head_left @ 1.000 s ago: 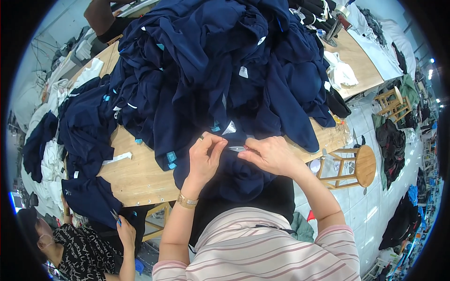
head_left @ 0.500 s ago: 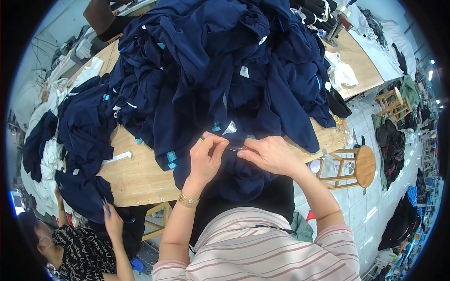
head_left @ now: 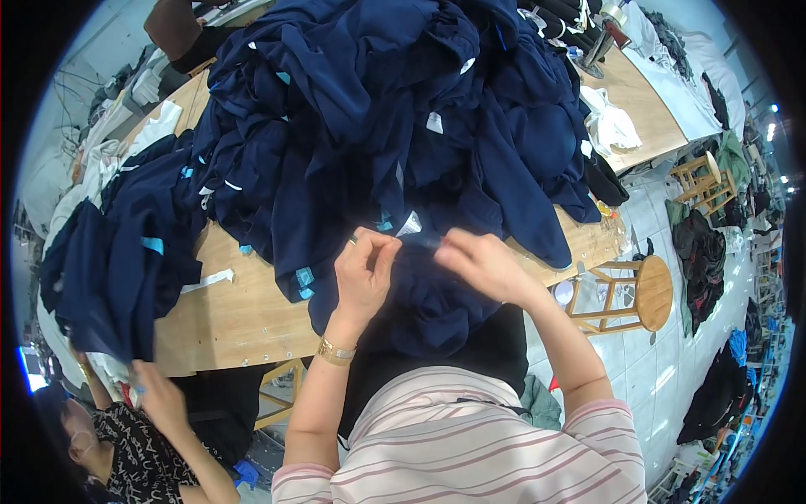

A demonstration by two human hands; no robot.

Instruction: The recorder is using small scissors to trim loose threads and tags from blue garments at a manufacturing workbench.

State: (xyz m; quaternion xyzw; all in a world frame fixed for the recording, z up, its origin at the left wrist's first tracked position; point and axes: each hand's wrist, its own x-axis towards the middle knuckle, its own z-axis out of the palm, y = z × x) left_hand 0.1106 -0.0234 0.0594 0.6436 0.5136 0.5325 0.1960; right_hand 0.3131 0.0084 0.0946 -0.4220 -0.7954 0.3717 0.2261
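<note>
My left hand (head_left: 363, 273) is raised in a pinch, thumb against forefinger, above a navy garment (head_left: 432, 311) in front of me. What the fingertips hold is too small to make out. Close by on the right, my right hand (head_left: 480, 265) is closed around small thread snips (head_left: 431, 243), smeared by motion, their tip pointing at the left fingertips. Just beyond both hands a white label (head_left: 410, 223) shows on the navy cloth. Pale blue tags (head_left: 303, 277) hang from the cloth left of my left hand.
A big heap of navy garments (head_left: 336, 92) covers the wooden table (head_left: 243, 323). On the left, a co-worker (head_left: 151, 449) handles another navy garment (head_left: 117, 277). Right of the table stands a wooden stool (head_left: 653, 294); a white cloth (head_left: 609, 122) lies at the table's far right.
My right hand has shifted slightly to the right, away from the left one, and the snips have blurred. At left the co-worker has lifted the navy garment and moved it leftward.
</note>
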